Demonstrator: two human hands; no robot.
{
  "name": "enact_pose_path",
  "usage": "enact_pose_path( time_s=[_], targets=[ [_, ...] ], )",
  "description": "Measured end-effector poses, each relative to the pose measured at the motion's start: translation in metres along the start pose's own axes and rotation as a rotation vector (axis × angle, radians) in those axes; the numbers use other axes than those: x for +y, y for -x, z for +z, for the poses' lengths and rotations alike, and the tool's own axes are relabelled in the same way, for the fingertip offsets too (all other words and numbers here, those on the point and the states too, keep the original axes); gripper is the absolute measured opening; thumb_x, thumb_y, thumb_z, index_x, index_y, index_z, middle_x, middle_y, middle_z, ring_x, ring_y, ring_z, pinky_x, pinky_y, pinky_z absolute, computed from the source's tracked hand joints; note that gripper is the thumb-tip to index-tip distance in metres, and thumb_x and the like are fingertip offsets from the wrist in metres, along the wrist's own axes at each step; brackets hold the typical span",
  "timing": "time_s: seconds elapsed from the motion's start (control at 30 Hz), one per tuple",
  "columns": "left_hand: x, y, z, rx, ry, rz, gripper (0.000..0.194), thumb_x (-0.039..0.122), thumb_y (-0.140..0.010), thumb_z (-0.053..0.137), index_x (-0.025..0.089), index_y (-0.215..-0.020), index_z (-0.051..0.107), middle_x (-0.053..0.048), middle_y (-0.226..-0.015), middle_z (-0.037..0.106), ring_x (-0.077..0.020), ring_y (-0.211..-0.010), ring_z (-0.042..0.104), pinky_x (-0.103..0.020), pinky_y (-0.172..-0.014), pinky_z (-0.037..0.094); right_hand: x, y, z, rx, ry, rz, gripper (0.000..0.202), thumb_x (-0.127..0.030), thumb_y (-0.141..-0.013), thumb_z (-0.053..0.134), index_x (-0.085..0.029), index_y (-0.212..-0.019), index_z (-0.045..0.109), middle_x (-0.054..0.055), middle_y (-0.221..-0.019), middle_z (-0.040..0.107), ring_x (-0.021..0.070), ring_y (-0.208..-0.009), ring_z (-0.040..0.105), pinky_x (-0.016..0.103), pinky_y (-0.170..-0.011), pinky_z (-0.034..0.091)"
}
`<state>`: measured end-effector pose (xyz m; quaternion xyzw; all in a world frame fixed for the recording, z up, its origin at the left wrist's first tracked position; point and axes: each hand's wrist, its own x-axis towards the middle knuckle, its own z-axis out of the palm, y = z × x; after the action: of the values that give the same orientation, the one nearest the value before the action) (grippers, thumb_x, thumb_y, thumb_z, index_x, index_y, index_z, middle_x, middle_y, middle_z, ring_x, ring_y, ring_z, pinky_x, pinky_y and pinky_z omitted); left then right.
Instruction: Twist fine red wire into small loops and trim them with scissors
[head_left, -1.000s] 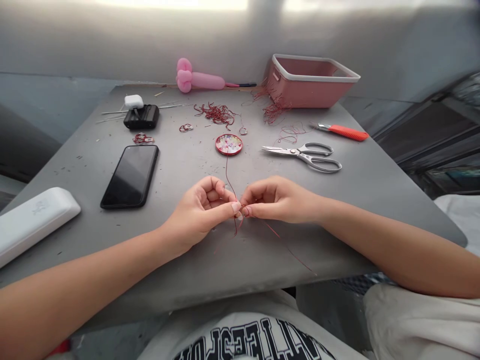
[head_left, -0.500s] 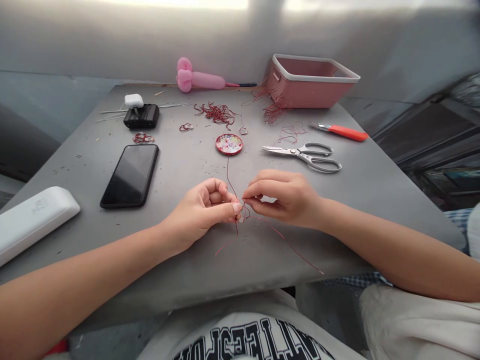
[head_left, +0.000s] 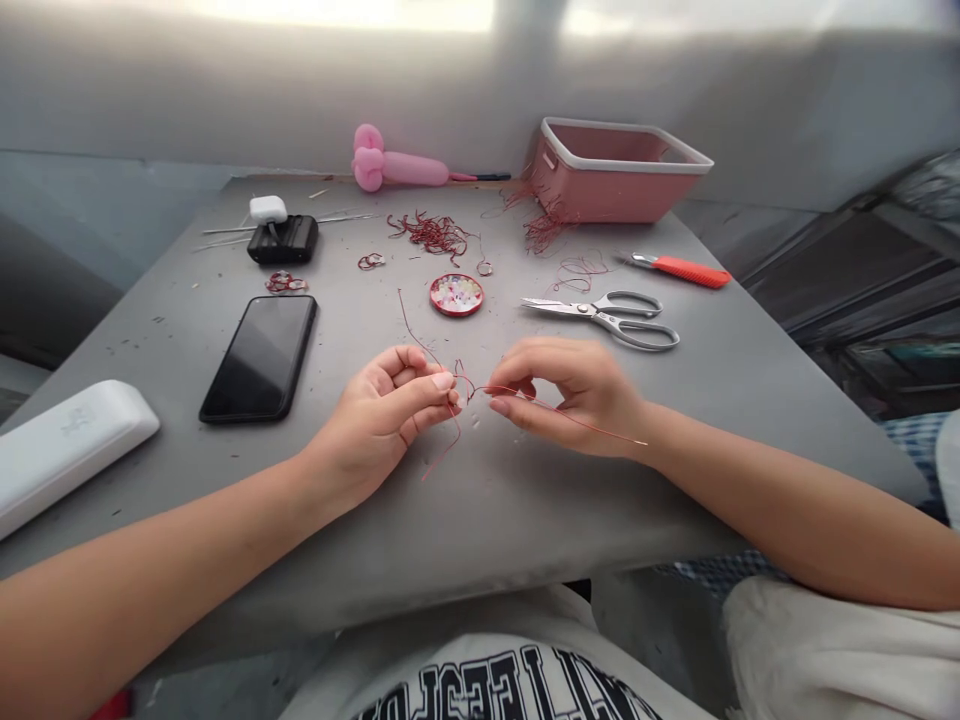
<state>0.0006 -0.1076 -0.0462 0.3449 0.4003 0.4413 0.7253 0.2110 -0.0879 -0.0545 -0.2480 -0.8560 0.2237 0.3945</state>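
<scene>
My left hand [head_left: 397, 405] is closed in a pinch around thin dark-red cord [head_left: 420, 342], whose free end sticks up toward the back. At its fingertips is a small clear piece, perhaps a ring or bead, partly hidden. A lighter red tail hangs below the thumb. To the right, my right hand [head_left: 566, 395] has thumb and index finger close together on a red strand [head_left: 585, 422], which runs from the small knotted loops between the hands across the right palm. Beyond the hands lies a round red-rimmed dish [head_left: 457, 295] of pale beads.
Scissors [head_left: 607, 318] and an orange-handled cutter [head_left: 686, 270] lie at right. A pink basket [head_left: 619, 190] stands behind red thread bundles. Cord clippings [head_left: 431, 235] and a pink balloon [head_left: 409, 168] are at the back; a phone [head_left: 260, 357] and white case [head_left: 75, 445] are left.
The dark cord end has swung left, away from the dish. My left hand has shifted slightly left and up, and the long red strand now lies higher, across my right hand.
</scene>
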Motion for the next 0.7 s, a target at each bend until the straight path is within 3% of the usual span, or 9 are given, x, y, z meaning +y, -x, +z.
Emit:
enact_pose_path(
  time_s=[0.1,0.3,0.57,0.63,0.7],
  targets=[
    [-0.0009,-0.0005,-0.0006,-0.014,-0.016,-0.01,0.028,0.016,-0.075,0.077,0.019,-0.082,0.051,0.004,-0.075,0.066,-0.0079,-0.07,0.065,-0.02,-0.07,0.052,-0.0012,-0.0003,0.0028,-0.041,-0.151,0.121,0.008,-0.022,-0.087,0.066,-0.015,-0.085,0.066,0.002,-0.072,0.065,0.0085,-0.062,0.054,0.023,-0.059,0.048],
    [-0.0027,0.0012,0.0006,0.001,-0.09,0.002,0.029,0.018,-0.072,0.08,0.019,-0.081,0.052,0.004,-0.076,0.065,-0.0085,-0.069,0.062,-0.021,-0.068,0.052,-0.0023,0.0001,0.0068,-0.047,-0.222,0.159,0.012,-0.026,-0.088,0.066,-0.015,-0.083,0.068,0.001,-0.072,0.066,0.0078,-0.063,0.055,0.021,-0.059,0.045],
    [-0.001,0.0018,0.0003,-0.016,-0.064,-0.056,0.029,0.017,-0.071,0.081,0.018,-0.086,0.056,0.004,-0.074,0.064,-0.0094,-0.069,0.063,-0.022,-0.066,0.053,-0.0067,0.0012,0.008,-0.075,-0.455,0.504,0.025,-0.037,-0.091,0.061,-0.014,-0.084,0.067,0.002,-0.074,0.063,0.0099,-0.066,0.054,0.023,-0.06,0.044],
    [-0.0004,0.0017,0.0003,0.01,-0.051,-0.062,0.027,0.015,-0.071,0.079,0.017,-0.087,0.057,0.003,-0.074,0.065,-0.0091,-0.068,0.063,-0.023,-0.068,0.054,-0.0068,0.002,0.0084,-0.079,-0.401,0.497,0.026,-0.035,-0.092,0.058,-0.014,-0.079,0.064,0.001,-0.069,0.06,0.009,-0.062,0.052,0.022,-0.057,0.043],
    [-0.0002,0.0014,0.0,0.049,-0.041,-0.047,0.026,0.014,-0.072,0.078,0.018,-0.087,0.057,0.003,-0.075,0.067,-0.0089,-0.067,0.064,-0.023,-0.068,0.054,-0.0059,0.0039,0.01,-0.083,-0.252,0.362,0.024,-0.029,-0.091,0.057,-0.015,-0.072,0.061,0.0,-0.063,0.056,0.0081,-0.057,0.048,0.022,-0.053,0.04]
  ],
)
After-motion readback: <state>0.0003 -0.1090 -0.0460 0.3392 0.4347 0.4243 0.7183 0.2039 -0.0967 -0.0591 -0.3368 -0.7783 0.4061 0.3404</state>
